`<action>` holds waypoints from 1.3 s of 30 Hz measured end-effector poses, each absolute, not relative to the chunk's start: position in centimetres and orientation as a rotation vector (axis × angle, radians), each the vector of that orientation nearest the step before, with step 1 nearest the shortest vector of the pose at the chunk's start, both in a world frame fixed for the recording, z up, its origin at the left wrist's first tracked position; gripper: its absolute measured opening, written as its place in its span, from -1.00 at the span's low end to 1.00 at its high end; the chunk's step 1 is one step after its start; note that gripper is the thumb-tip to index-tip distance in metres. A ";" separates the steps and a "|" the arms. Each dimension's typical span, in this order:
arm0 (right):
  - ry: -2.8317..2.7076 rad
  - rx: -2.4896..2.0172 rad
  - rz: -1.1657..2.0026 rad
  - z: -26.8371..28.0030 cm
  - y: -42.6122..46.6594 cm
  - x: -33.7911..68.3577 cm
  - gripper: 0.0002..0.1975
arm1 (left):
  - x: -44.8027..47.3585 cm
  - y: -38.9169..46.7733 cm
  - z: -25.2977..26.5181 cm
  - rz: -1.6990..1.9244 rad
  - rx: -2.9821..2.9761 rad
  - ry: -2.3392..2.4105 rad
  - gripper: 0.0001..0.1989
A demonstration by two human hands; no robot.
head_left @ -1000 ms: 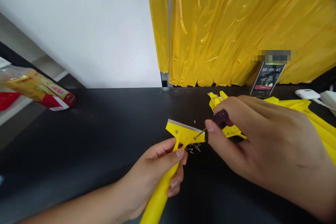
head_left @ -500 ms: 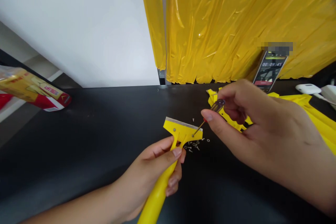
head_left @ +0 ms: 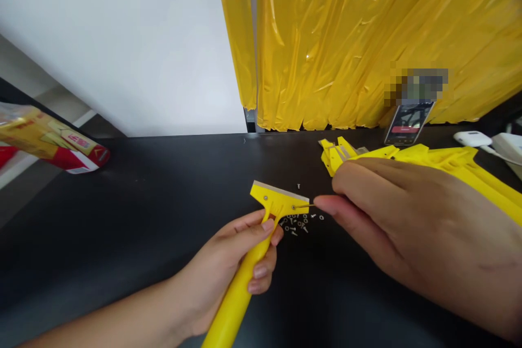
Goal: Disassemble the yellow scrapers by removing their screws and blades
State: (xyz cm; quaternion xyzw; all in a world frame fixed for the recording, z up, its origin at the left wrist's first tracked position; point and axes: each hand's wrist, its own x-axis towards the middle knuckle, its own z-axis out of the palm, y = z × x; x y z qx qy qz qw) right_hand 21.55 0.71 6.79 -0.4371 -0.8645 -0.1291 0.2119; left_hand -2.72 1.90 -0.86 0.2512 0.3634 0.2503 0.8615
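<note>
A yellow scraper (head_left: 280, 200) with a thin metal blade along its top edge lies in the grasp of my left hand (head_left: 248, 250), whose fingers wrap the neck of its handle. Two screws sit in its head. My right hand (head_left: 391, 228) pinches a small screwdriver (head_left: 304, 206); only the thin shaft shows, since the fingers hide its handle. The shaft's tip meets the right-hand screw (head_left: 293, 207). Beneath the scraper head, several loose screws and nuts (head_left: 302, 224) are scattered on the black table (head_left: 163, 217).
Several more yellow scrapers (head_left: 432, 157) are piled at the right, partly behind my right hand. Behind them a phone (head_left: 408, 122) leans against yellow plastic sheeting (head_left: 346, 38). A white case (head_left: 473, 138) lies at far right. At the left is a red and yellow package (head_left: 73, 144).
My right hand has turned and lowered, bringing the screwdriver from a slant to nearly level, its tip still at the screw. The scraper has shifted slightly left.
</note>
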 end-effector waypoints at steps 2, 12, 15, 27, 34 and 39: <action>-2.411 -1.196 -0.213 7.1 0.8 22.1 -0.77 | -2.8 2.0 -0.9 0.513 0.519 0.760 -0.78; -2.264 -1.145 0.049 6.3 1.1 22.0 -0.88 | -2.8 2.0 -0.8 0.504 0.532 0.754 -0.80; -2.250 -1.134 0.058 6.2 1.3 21.9 -0.85 | -2.7 2.0 -0.7 0.489 0.545 0.770 -0.82; -2.268 -1.225 0.037 6.5 1.3 22.4 -0.87 | -3.2 2.3 -0.1 0.310 0.591 0.893 -0.54; -2.297 -1.238 -0.029 6.4 1.4 22.1 -0.89 | -3.3 2.7 -0.1 0.275 0.587 0.848 -0.57; -2.285 -1.147 0.177 6.7 1.4 22.3 -0.76 | -3.2 2.6 0.0 0.288 0.580 0.831 -0.57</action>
